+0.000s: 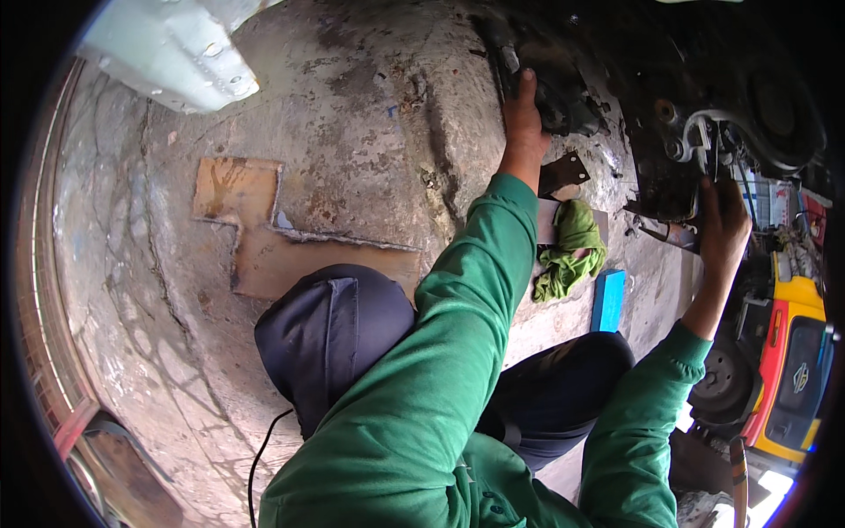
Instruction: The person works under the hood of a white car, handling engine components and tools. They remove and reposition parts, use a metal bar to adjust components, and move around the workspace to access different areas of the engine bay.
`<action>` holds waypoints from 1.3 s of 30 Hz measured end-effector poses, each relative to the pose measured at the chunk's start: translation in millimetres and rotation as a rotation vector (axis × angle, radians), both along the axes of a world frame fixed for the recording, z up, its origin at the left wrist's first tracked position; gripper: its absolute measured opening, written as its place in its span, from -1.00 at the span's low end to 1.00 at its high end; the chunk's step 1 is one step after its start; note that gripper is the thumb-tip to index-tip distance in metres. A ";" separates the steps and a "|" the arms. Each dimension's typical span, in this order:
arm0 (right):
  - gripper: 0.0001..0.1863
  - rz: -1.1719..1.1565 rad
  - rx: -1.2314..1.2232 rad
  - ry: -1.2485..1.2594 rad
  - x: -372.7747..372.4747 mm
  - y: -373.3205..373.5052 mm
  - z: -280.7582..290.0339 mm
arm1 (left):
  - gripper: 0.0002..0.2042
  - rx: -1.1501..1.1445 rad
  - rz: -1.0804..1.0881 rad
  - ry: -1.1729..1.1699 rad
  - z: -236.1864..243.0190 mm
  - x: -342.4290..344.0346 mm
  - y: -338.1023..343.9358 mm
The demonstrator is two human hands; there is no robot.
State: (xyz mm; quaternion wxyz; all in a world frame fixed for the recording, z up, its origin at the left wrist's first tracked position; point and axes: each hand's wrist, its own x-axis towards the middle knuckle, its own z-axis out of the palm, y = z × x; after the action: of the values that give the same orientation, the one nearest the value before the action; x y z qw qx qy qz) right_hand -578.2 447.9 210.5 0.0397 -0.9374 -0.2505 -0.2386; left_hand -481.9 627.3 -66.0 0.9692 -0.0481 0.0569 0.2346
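My left hand (525, 128) is closed at the edge of a dark metal part (553, 104), its thumb stretched up along it and its other fingers mostly hidden. To the right, my right hand (726, 220) reaches up under the black underside of a vehicle (722, 79). Its fingers are bent around something thin and dark that I cannot make out, just below a curved silvery metal arm (704, 119). Beside that hand, a tapered metal piece (671, 234) sticks out. Both forearms are in green sleeves.
A green rag (574, 246) lies on the floor below the left hand, near a blue block (608, 300) and a dark plate with holes (563, 173). Flattened cardboard (317, 260) lies at left. A pale panel (172, 57) hangs at upper left; a red and yellow truck (788, 352) stands at right.
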 end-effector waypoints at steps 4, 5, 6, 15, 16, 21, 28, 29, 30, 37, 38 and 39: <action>-0.66 -0.044 -0.026 0.039 2.9 -7.6 0.8 | -0.31 -0.037 -0.040 -0.018 2.3 -4.0 -1.2; -0.66 -0.055 -0.028 0.044 3.0 -9.2 0.3 | -0.31 -0.030 -0.048 -0.017 2.5 -4.7 -0.6; -0.65 -0.043 -0.041 0.039 3.6 -9.9 0.7 | -0.31 -0.032 -0.046 -0.015 3.1 -4.9 -0.8; -0.65 -0.006 -0.011 0.026 4.5 -11.1 0.7 | -0.25 0.101 -0.017 -0.053 5.1 -1.8 1.2; -0.65 -0.024 -0.006 0.041 4.3 -10.9 0.8 | -0.24 0.116 -0.011 -0.081 3.4 -1.3 2.5; -0.65 -0.074 0.036 0.071 -3.3 -7.8 3.2 | -0.20 0.031 -0.039 -0.120 3.0 1.9 0.6; -0.65 -0.034 0.034 0.040 0.3 -6.5 0.2 | -0.17 0.146 -0.083 -0.025 1.6 -1.2 7.2; -0.65 -0.014 0.035 0.029 0.6 -6.8 0.2 | -0.18 0.151 -0.093 -0.021 4.0 -3.3 7.5; -0.67 -0.081 0.003 0.050 -0.7 -6.4 0.7 | -0.18 0.158 -0.101 -0.016 6.4 -5.0 8.5; -0.69 -0.055 -0.028 -0.012 -2.6 -11.2 1.3 | -0.15 0.185 -0.119 0.010 19.1 -11.1 6.5; -0.68 -0.053 -0.033 -0.003 -2.3 -11.0 1.7 | -0.14 0.187 -0.120 0.007 19.6 -11.5 6.8; -0.69 -0.051 -0.037 -0.013 -2.3 -10.6 2.2 | -0.14 0.192 -0.117 -0.004 20.5 -11.3 7.0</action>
State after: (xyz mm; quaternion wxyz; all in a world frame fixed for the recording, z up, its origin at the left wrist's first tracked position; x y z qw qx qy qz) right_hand -580.6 437.3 212.8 0.0147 -0.9426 -0.2309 -0.2408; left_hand -493.1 634.4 -45.5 0.9815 0.0480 0.0351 0.1820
